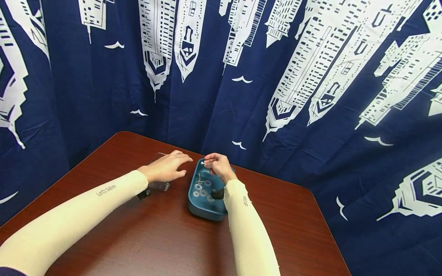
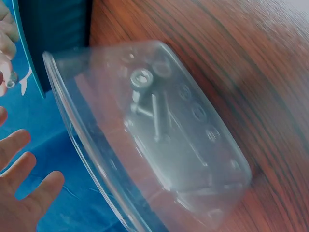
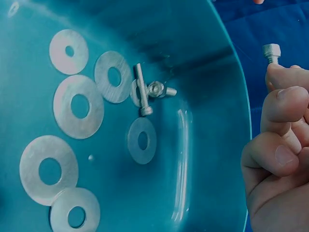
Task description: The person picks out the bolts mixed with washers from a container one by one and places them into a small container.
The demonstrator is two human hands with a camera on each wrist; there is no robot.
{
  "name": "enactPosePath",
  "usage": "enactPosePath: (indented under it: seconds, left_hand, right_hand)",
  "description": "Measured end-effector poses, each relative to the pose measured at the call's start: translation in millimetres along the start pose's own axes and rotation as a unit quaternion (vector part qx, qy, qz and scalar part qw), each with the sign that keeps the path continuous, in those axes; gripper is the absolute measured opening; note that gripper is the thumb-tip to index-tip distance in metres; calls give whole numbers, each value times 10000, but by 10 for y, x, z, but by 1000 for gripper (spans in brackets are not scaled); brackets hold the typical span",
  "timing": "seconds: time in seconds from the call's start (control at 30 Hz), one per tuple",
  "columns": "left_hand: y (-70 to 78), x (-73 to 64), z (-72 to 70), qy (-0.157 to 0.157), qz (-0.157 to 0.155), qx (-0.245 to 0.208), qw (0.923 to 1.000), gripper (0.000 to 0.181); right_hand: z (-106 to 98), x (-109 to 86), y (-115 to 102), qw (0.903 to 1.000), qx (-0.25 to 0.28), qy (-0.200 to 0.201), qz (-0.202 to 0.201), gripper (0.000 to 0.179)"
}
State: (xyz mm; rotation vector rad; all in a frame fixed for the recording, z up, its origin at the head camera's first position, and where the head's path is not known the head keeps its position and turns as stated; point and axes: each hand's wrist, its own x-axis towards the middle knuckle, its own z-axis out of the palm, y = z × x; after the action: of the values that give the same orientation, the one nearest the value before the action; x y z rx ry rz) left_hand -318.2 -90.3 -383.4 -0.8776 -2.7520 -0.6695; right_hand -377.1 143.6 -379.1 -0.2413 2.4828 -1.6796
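My right hand [image 1: 220, 167] pinches a small socket-head bolt [image 3: 272, 50] above the far end of a blue tray [image 1: 207, 214]. The bolt's head sticks up past the fingertips, and its lower shank is hidden. Inside the tray lie several flat washers [image 3: 78, 107] and a few loose bolts [image 3: 141, 87], one lying across another washer. Over a clear plastic box [image 2: 193, 171], left of the tray, my left hand [image 1: 167, 167] reaches with its fingers spread and holds nothing. Some metal bolts [image 2: 155, 116] show blurred within that box.
Both containers stand on a brown wooden table [image 1: 138, 237]. Behind the table's far edge hangs a dark blue curtain [image 1: 207, 107] with white building prints. A dark wrist-worn device [image 1: 217, 194] on the right wrist overhangs the tray.
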Motion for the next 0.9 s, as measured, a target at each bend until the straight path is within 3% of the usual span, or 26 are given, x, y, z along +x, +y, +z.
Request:
enactPosePath:
  seconds: [0.6, 0.9]
  left_hand:
    - [-327, -243, -188, 183, -453, 36, 9988, 49]
    - [-464, -377, -264, 355, -437, 148, 9983, 53]
  right_hand:
    - [149, 51, -218, 9995, 157, -199, -204, 18]
    - [296, 93, -282, 9992, 55, -288, -256, 18]
